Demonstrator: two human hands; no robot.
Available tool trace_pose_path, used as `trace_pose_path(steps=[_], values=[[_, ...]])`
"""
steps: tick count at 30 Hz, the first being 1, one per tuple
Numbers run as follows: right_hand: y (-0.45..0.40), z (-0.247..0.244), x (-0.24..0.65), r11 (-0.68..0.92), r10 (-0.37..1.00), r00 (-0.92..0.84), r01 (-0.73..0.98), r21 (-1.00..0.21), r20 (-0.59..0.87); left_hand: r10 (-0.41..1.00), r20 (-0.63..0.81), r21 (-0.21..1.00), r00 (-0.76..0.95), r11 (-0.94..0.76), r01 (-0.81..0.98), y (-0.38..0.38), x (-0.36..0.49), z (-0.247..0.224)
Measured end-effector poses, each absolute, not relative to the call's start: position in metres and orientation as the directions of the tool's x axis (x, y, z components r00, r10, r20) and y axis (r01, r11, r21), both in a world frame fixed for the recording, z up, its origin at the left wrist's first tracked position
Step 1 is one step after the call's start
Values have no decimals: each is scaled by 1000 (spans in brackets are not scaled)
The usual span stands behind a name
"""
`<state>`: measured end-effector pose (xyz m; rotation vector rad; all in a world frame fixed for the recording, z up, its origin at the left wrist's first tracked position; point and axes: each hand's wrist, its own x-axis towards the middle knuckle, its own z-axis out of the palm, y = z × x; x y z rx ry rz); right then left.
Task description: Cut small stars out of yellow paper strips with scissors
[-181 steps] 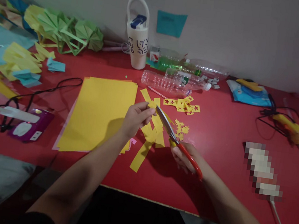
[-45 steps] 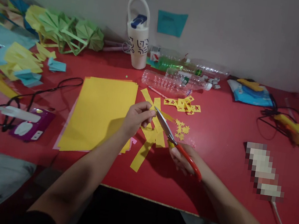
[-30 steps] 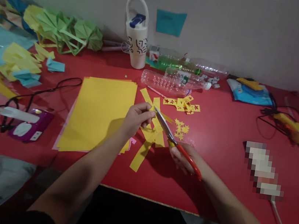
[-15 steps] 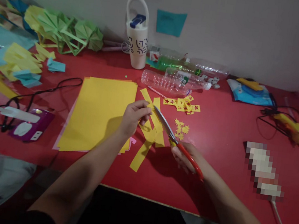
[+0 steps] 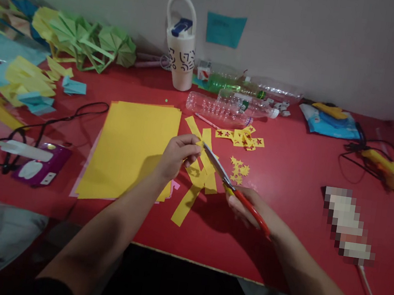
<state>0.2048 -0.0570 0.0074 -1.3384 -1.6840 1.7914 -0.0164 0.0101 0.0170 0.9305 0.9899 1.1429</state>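
Pinching a small piece of yellow paper between thumb and finger, a person's left hand holds it at the tips of a pair of scissors, whose red handles are clasped in the grip of the right hand; whether the blades bite into the paper is too small to tell. Half a second earlier the left fingers sat a little apart from the tips; that gap has narrowed and more yellow shows past the fingertips, suggesting the piece has been turned and trimming is under way. Against the frame from six seconds ago, the scissor tips have shifted slightly left, while the paper around them looks little disturbed. Below the hands, yellow strips lie crossed on the red table, with a small pile of stars just beyond the scissors and strips with star-shaped holes farther back. A stack of yellow sheets lies partly beneath the left forearm. Toward the wall, clear bottles lie on their sides near an upright white tumbler; a yellow glue gun rests well to the right.
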Motion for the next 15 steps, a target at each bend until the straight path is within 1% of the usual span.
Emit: trace_pose_path(steps=[7,15], values=[[-57,8,207,-256,756,-506,355,-899,-415,969,-180,954,170,214,-211,10,-18,22],[-58,12,210,-217,749,-537,354,-910,-388,965,-181,948,190,223,-227,10,-18,20]])
